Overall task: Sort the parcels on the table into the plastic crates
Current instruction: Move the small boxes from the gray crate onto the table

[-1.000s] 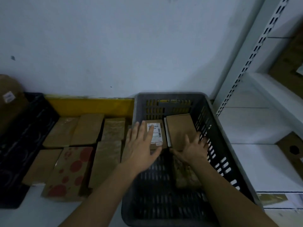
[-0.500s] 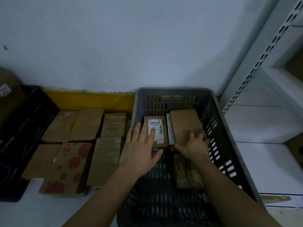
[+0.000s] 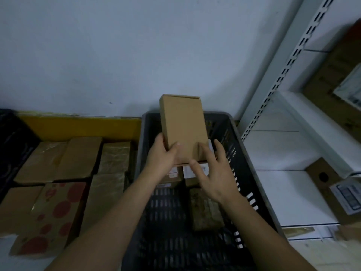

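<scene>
Newly raised, unlabelled box (image 3: 183,126) in left hand (image 3: 162,161)

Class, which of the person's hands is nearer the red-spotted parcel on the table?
Left. The left hand grips the plain box, nearer the red-spotted parcel; the right hand lies farther right.

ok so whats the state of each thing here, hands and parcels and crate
left hand: grips the plain box's lower left edge
right hand: fingers straight, touching the box
plain box: upright, lifted over the crate
grey crate: holds several parcels
spotted parcel: flat on the table
</scene>
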`<state>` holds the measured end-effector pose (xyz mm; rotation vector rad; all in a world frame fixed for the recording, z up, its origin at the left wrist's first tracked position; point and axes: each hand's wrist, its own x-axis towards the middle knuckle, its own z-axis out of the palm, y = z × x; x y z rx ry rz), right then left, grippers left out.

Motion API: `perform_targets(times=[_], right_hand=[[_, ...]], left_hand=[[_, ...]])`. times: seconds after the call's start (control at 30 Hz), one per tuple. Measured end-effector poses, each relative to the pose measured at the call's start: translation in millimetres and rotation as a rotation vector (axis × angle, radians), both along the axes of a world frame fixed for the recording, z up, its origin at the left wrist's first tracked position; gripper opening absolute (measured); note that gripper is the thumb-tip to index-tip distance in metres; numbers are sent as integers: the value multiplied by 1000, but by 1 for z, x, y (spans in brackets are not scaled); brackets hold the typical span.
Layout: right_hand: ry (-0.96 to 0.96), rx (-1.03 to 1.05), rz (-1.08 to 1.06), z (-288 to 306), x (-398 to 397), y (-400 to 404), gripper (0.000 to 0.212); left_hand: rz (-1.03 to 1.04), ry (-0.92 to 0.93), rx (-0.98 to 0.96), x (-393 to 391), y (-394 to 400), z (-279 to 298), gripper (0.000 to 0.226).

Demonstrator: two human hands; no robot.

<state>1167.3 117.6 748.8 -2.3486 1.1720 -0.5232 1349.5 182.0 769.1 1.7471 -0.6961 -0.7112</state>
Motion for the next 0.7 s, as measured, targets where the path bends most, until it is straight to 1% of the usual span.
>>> perform_targets(times=[0.07, 0.17, 0.27, 0.37, 0.47, 0.53, 0.6, 0.7], right_hand=[[58, 36, -99, -22, -8, -24, 76], [260, 82, -176, -70, -16, -62, 70], [419, 154, -157, -113, -8, -84, 80], [519, 207, -180, -144, 10, -96, 96], [565, 182, -226, -159, 22, -106, 109], [553, 210, -278, -161, 25, -111, 111], [535, 181, -305, -161, 26, -114, 104], [494, 95, -326, -164, 26, -115, 89]], left_hand=[[28, -112, -5, 15, 2, 2, 57], [90, -157, -49, 34, 9, 3, 61], [115, -162, -82, 40, 16, -3, 64], [114, -182, -79, 35, 23, -14, 64], [130, -206, -78, 35, 23, -20, 67], [137, -181, -82, 36, 23, -20, 64], [150, -170, -79, 36, 24, -18, 63], [161, -161, -82, 37, 24, -22, 68]])
